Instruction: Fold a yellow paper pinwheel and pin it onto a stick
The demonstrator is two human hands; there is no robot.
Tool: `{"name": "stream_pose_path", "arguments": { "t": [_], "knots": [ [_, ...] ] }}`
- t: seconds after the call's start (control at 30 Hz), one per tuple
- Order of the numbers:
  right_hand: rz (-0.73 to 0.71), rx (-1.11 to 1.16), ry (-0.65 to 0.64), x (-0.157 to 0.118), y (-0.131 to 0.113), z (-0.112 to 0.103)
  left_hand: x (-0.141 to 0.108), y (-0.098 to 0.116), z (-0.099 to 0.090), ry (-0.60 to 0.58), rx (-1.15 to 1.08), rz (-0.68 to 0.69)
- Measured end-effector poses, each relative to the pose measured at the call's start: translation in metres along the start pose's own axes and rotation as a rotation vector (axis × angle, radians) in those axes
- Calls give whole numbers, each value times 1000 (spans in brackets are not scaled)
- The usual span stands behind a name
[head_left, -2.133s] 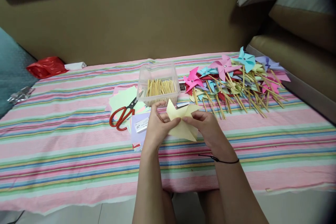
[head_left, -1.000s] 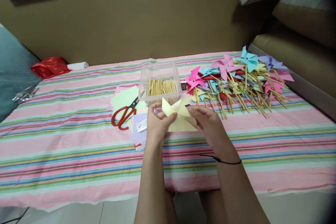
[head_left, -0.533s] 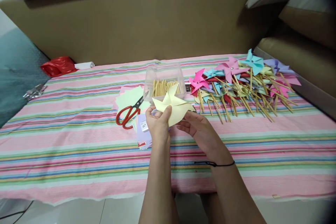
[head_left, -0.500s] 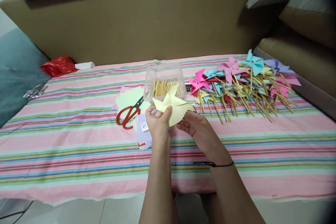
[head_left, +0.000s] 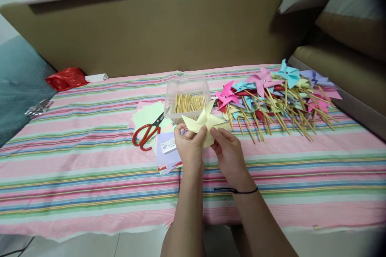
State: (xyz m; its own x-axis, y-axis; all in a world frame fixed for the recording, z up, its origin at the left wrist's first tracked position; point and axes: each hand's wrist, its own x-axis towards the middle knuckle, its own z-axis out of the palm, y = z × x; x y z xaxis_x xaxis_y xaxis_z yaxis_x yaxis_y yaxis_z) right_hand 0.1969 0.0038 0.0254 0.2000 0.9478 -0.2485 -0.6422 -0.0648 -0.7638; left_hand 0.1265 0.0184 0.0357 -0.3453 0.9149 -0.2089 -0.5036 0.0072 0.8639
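Note:
Between my two hands is a pale yellow paper pinwheel [head_left: 208, 120], its blades folded in, held above the striped cloth. My left hand [head_left: 190, 142] pinches it from the left, the thumb near its centre. On the other side, my right hand [head_left: 227, 150] grips its lower right part, with thumb and fingers closed on the paper. Just behind the pinwheel stands a clear plastic box [head_left: 187, 84] with many thin wooden sticks [head_left: 188, 103] inside. Red-handled scissors [head_left: 146, 135] lie left of my hands on light green paper sheets [head_left: 149, 113].
Finished pinwheels on sticks [head_left: 271, 100] lie heaped at the right. A small white box [head_left: 169, 145] rests on purple paper [head_left: 167, 158]. A red plastic bag [head_left: 66, 79] sits at the far left. The striped cloth [head_left: 90, 160] covers the seat before the brown backrest [head_left: 135, 36].
My right hand has come inward and up, its thumb now near the pinwheel's centre. Both hands and the pinwheel have shifted slightly right in view.

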Motion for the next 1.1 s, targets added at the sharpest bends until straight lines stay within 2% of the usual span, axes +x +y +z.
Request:
{"name": "stream_pose_path", "arguments": {
  "t": [0.3,0.93,1.1],
  "knots": [
    [-69,32,110,1,0,4,-2,-6,2,-9,-34,-37],
    [-166,-28,154,6,3,-4,-2,-8,2,-79,-42,-56],
    [-195,-43,222,5,2,-3,-5,-4,3,-143,-10,-86]
  ]
}}
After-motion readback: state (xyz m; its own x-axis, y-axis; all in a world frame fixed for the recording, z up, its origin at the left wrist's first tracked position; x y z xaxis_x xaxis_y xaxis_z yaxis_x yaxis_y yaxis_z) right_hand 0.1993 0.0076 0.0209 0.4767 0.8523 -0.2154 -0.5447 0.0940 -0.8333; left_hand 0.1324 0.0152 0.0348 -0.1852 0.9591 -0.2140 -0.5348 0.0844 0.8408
